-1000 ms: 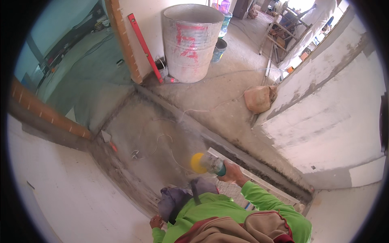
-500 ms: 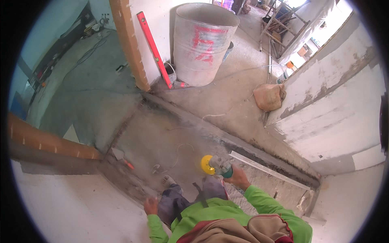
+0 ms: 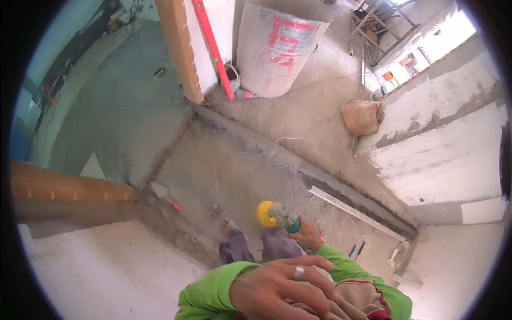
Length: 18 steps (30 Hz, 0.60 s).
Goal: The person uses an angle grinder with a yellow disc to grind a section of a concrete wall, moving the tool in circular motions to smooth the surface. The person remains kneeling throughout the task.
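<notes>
My right hand (image 3: 308,232) grips the green rear body of an angle grinder (image 3: 286,217), whose round yellow disc (image 3: 265,214) points left over the dusty floor near my knees. Raised close to the camera is my left hand (image 3: 282,285), with a ring on one finger. Its fingers are loosely spread, and I see nothing held in it. It hangs in front of my chest and hides part of my lap. A trowel with an orange-red handle (image 3: 175,205) lies on the floor to the left, by the brown door frame.
A large pale drum (image 3: 280,48) with red marks stands at the back beside a red spirit level (image 3: 212,48) and a small bucket (image 3: 231,77). A tan sack (image 3: 362,117) sits by the right wall. A white straight bar (image 3: 354,213) lies along the raised sill (image 3: 256,141). Dust hangs in the air.
My left hand has come up from beside my left knee to in front of my chest, near the camera. The grinder stays in my right hand, and the view has shifted a little.
</notes>
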Motion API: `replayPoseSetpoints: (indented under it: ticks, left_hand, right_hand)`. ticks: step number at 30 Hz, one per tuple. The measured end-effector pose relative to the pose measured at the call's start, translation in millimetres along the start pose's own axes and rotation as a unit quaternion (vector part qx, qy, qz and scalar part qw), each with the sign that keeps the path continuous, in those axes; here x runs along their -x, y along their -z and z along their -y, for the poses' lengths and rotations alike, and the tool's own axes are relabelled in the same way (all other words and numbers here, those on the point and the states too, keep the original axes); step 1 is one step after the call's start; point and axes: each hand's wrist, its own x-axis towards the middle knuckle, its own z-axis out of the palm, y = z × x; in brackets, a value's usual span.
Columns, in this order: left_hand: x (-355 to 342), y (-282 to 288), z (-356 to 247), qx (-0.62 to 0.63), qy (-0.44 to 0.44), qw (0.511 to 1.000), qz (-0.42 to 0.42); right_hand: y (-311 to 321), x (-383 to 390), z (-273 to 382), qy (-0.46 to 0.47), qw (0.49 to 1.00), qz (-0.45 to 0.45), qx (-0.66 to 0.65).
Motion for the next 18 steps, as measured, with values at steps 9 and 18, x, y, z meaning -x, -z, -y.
replayPoseSetpoints:
  ticks: [9,18]
  left_hand:
    - [104.8,-3.6,54.2,-0.055,0.089,0.989,-0.109]
    - [347.0,-2.1,150.7,-0.094,0.538,0.743,-0.386]
  right_hand:
    - [-2.7,-77.1,-46.3,-0.01,0.999,0.034,-0.003]
    - [-125.6,-267.9,-154.2,-0.108,0.954,0.227,-0.165]
